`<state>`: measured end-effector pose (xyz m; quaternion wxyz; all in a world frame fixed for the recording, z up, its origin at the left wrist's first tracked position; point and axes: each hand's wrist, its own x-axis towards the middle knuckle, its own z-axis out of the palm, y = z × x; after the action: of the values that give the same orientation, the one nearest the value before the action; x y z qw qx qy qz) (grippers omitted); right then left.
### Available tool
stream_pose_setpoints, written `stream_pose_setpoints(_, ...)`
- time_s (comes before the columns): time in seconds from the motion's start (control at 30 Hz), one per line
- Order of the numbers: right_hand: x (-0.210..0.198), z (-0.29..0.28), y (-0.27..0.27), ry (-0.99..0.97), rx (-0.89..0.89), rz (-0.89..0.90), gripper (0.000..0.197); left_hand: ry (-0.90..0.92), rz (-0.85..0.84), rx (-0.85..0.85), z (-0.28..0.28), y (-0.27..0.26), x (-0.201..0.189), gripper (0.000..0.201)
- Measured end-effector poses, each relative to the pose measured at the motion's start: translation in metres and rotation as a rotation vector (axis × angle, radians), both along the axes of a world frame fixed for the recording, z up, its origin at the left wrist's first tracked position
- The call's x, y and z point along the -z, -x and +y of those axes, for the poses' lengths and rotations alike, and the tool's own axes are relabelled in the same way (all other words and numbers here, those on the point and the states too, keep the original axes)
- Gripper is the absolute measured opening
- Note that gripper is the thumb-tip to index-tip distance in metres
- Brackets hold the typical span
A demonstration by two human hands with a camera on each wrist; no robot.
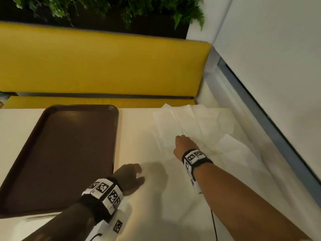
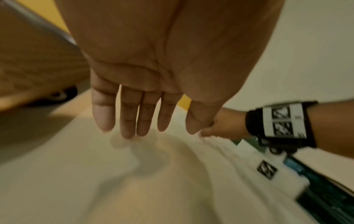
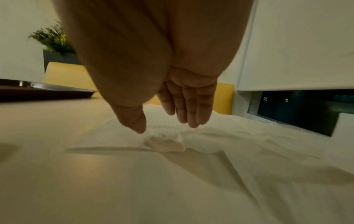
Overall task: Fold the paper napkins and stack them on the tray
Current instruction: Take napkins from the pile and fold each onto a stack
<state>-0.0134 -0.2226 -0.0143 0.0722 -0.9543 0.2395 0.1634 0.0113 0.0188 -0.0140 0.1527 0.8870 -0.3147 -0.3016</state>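
Head view: unfolded white napkins point(image 1: 194, 122) lie spread on the table point(image 1: 139, 214), right of the brown tray point(image 1: 57, 153). Right hand point(image 1: 182, 145), fingers straight, thumb apart, touches the napkins. Left hand point(image 1: 130, 176), relaxed and holding nothing, hovers just right of the tray.

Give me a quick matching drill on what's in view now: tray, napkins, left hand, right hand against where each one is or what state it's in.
Things:
1. tray
2. paper napkins
3. left hand
4. right hand

Places or states:
A. open, fingers reaching onto the unfolded sheets
B. brown, bare, on the left of the table
C. open, over the table just right of the tray's near corner
D. white, spread unfolded on the right of the table

Pairs: 1-B, 2-D, 3-C, 4-A
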Motion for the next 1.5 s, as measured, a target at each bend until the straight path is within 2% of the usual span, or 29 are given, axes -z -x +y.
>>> stream_pose_setpoints(0.1,0.008,0.001,-0.020,-0.011,-0.041,-0.003,0.036,-0.059,0.037,-0.015,-0.008,0.001,0.011,0.045)
stream_pose_setpoints(0.17,0.012,0.005,-0.030,0.018,-0.103,-0.010,0.033,-0.021,0.090,-0.051,-0.007,-0.002,0.013,0.046)
stream_pose_setpoints(0.33,0.011,0.007,-0.040,0.103,-0.217,0.029,0.028,-0.023,0.033,0.012,-0.003,-0.009,0.012,0.039)
stream_pose_setpoints(0.43,0.006,0.007,-0.039,0.094,-0.217,0.035,0.028,-0.005,0.045,0.023,-0.003,-0.011,0.010,0.034)
stream_pose_setpoints(0.57,-0.012,0.016,-0.032,0.157,-0.248,-0.070,0.025,0.068,0.067,0.007,-0.001,-0.012,0.004,0.035)
stream_pose_setpoints(0.7,-0.031,0.040,-0.018,0.188,-0.329,-0.223,0.024,0.185,0.062,-0.097,-0.007,-0.015,-0.010,0.020)
stream_pose_setpoints(0.77,-0.033,0.050,-0.014,0.164,-0.341,-0.243,0.025,0.196,0.060,-0.132,-0.014,-0.017,-0.016,0.025)
stream_pose_setpoints(1.1,-0.010,0.060,-0.008,0.023,-0.393,0.085,0.023,0.112,0.091,-0.185,-0.009,-0.015,-0.011,0.029)
stream_pose_setpoints(1.13,-0.010,0.059,-0.011,0.002,-0.366,0.094,0.025,0.105,0.102,-0.188,-0.008,-0.015,-0.010,0.025)
stream_pose_setpoints(1.2,-0.012,0.058,-0.021,-0.039,-0.266,0.097,0.044,0.089,0.118,-0.188,-0.006,-0.014,-0.009,0.018)
stream_pose_setpoints(1.27,-0.011,0.060,-0.034,-0.046,-0.172,0.073,0.052,0.072,0.130,-0.183,-0.005,-0.013,-0.011,0.018)
stream_pose_setpoints(1.37,-0.005,0.071,-0.049,0.011,-0.159,0.053,0.045,0.015,0.101,-0.106,-0.007,-0.008,-0.017,0.029)
stream_pose_setpoints(1.5,-0.005,0.088,-0.057,0.045,-0.199,0.077,0.022,-0.027,0.080,-0.077,-0.008,-0.004,-0.019,0.034)
